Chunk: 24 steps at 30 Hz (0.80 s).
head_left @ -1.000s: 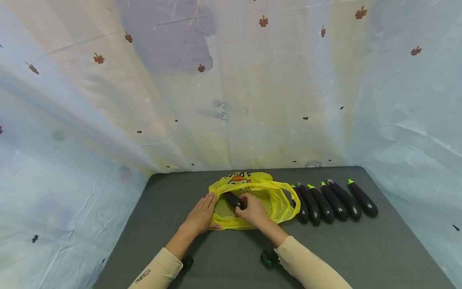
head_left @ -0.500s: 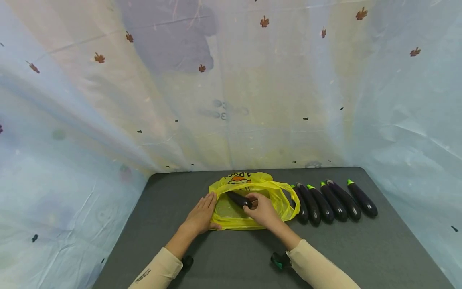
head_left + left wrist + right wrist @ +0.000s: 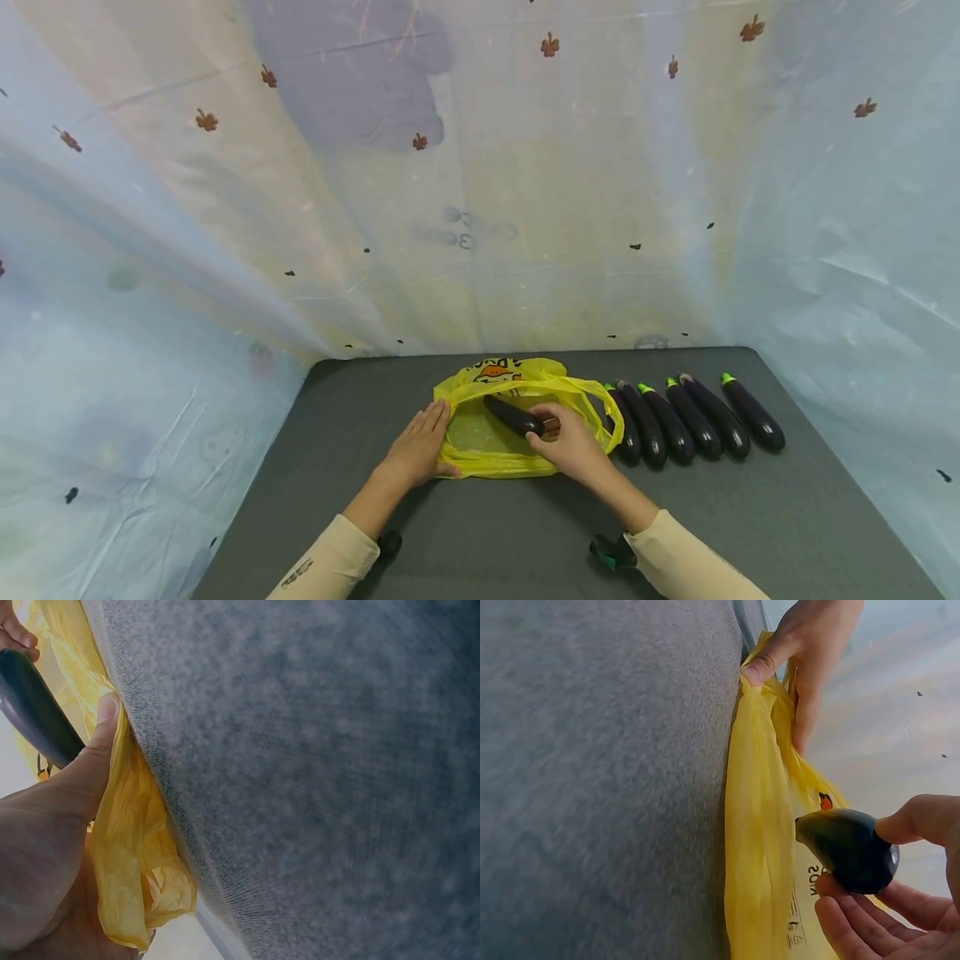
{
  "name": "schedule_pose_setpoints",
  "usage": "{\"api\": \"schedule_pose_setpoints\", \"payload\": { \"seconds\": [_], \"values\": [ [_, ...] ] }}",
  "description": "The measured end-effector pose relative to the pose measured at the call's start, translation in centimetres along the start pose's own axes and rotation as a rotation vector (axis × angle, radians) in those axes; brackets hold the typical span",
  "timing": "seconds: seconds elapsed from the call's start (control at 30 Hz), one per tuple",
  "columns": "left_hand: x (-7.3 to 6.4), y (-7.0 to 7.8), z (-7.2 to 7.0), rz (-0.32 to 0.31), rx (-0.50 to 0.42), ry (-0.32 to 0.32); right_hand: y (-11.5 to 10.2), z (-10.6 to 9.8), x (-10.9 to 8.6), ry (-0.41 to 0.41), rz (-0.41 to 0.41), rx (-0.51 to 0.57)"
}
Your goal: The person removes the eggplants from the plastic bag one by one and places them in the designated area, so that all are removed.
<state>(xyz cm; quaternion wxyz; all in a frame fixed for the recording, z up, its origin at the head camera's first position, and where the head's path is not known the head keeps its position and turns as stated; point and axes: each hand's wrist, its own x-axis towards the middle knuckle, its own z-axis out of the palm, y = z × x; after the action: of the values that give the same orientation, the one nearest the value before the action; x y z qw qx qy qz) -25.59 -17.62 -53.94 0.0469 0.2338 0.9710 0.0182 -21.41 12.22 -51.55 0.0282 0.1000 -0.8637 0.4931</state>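
Observation:
A yellow plastic bag (image 3: 480, 463) lies on its side with its mouth toward me. At its left edge my left hand (image 3: 415, 446) rests with fingers fairly straight; in the left wrist view its thumb (image 3: 101, 735) presses the plastic. My right hand (image 3: 568, 443) pinches the rounded end of a dark purple eggplant (image 3: 513, 416) between thumb and fingers. This eggplant sits in the bag's mouth, its narrower end pointing up and left. In the right wrist view, the fingers (image 3: 859, 924) grip it from below and the thumb from above.
Several eggplants (image 3: 693, 421) lie side by side on the grey table (image 3: 480, 533), right of the bag. The bag's right handle (image 3: 617, 421) overlaps the leftmost one. Behind the table hangs a pale patterned sheet (image 3: 525, 275). Dark wrist-worn devices (image 3: 613, 552) show beneath the sleeves.
My right hand has drawn back to the right and slightly down with the eggplant, which has shifted right in the bag's mouth. The left hand and the bag have stayed put.

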Motion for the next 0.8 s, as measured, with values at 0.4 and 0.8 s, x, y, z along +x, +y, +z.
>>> {"api": "schedule_pose_setpoints", "payload": {
  "seconds": [0.4, 0.8],
  "values": [
    [0.0, 0.0, 0.1, -0.002, -0.017, 0.0, 0.4, -2.5, -1.6, -0.01, -0.003, -0.028],
    [0.1, 0.0, 0.2, -0.011, -0.014, -0.009, 1.2, -5.2, -3.3, -0.057, -0.06, -0.028]
  ]
}}
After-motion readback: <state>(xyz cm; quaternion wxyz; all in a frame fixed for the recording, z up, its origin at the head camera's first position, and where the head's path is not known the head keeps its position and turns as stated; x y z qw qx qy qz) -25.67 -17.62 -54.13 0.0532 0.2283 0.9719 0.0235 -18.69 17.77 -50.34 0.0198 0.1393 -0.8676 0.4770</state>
